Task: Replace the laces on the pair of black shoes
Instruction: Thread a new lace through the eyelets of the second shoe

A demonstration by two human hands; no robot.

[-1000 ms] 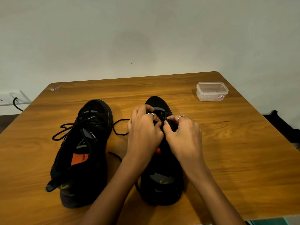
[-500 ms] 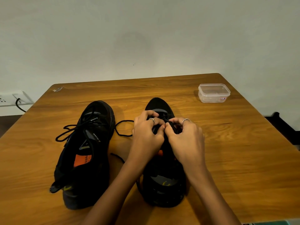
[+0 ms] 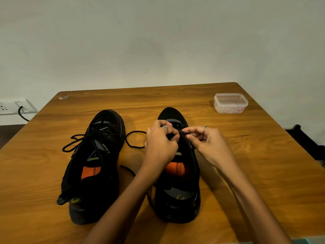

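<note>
Two black shoes stand side by side on the wooden table (image 3: 246, 155), toes pointing away from me. The left shoe (image 3: 95, 164) has a loose black lace (image 3: 77, 141) spilling off its left side. Over the eyelets of the right shoe (image 3: 177, 191), my left hand (image 3: 161, 147) curls its fingers round the shoe's black lace (image 3: 133, 140), which loops out to the left on the table. My right hand (image 3: 207, 143) pinches the lace end between thumb and fingertips at the shoe's right edge. Both insoles show an orange patch.
A clear plastic container (image 3: 230, 103) with a lid sits at the table's far right corner. A wall socket with a black cable (image 3: 22, 111) is off the table's left. A dark object (image 3: 309, 138) lies beyond the right edge.
My right hand has drawn away to the right from my left hand, uncovering the shoe's opening and orange insole. The left shoe has not moved.
</note>
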